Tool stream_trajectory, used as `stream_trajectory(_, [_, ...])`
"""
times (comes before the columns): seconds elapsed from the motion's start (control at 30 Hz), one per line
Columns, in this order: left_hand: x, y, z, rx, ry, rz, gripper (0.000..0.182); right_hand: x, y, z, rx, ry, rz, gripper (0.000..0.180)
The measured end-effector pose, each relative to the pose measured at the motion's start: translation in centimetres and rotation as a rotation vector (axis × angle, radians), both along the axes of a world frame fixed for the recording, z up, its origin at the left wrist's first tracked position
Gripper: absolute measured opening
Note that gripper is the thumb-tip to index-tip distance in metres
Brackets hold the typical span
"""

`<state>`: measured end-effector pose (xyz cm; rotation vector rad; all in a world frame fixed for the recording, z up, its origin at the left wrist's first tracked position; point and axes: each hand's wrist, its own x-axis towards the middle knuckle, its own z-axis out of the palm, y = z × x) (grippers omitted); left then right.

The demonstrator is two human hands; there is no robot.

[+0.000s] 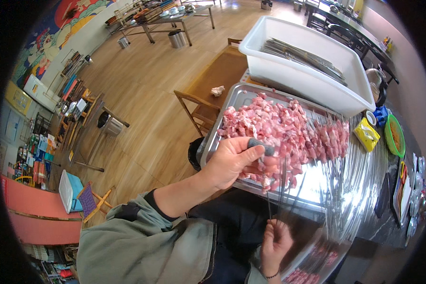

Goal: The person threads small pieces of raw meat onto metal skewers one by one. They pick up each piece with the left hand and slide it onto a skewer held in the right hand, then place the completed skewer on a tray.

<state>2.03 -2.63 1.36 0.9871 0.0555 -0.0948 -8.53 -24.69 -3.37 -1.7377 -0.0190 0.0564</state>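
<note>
My left hand (pixel 230 159), with a grey finger guard (pixel 261 147) on its index finger, pinches raw meat on a thin metal skewer (pixel 268 206). Below it, my right hand (pixel 276 241) grips that skewer's lower end; other skewers near it are blurred. Beyond my left hand, a heap of diced raw pink meat (pixel 266 115) fills much of a shallow metal tray (pixel 310 183). Loaded meat skewers (pixel 332 138) lie side by side at the heap's right. Many bare metal skewers (pixel 358 181) stretch over the tray's right side.
Behind the tray stands a white plastic bin (pixel 305 80) with metal skewers (pixel 301 58) inside. A yellow packet (pixel 366 135) and a green basket (pixel 390 142) sit to the right. At lower right, another container (pixel 310 259) holds skewered meat. A wooden chair (pixel 198 106) stands beyond the tray's left.
</note>
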Motion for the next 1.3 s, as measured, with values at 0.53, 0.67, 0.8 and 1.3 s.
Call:
stream_trajectory(0.53, [3.9,-8.6,-0.7,1.725,-1.130,-0.161,0.011,1.2,-4.9,-0.7,0.225,0.033,-0.411,0.009])
stream_trajectory(0.67, [5.2,-8.4,-1.2,1.612,-1.102,-0.101,0.010,0.4,-5.8,-0.9,0.236,0.080,-0.363,0.008])
stream_trajectory(0.8, [4.6,-4.5,0.7,1.018,-0.472,-0.115,0.017,-0.1,-5.9,-0.3,0.261,0.149,-0.240,0.007])
stream_trajectory(1.3, [1.4,-2.0,1.5,0.187,0.021,-0.117,0.014,-0.3,-4.3,1.2,-0.065,0.115,-0.047,0.012])
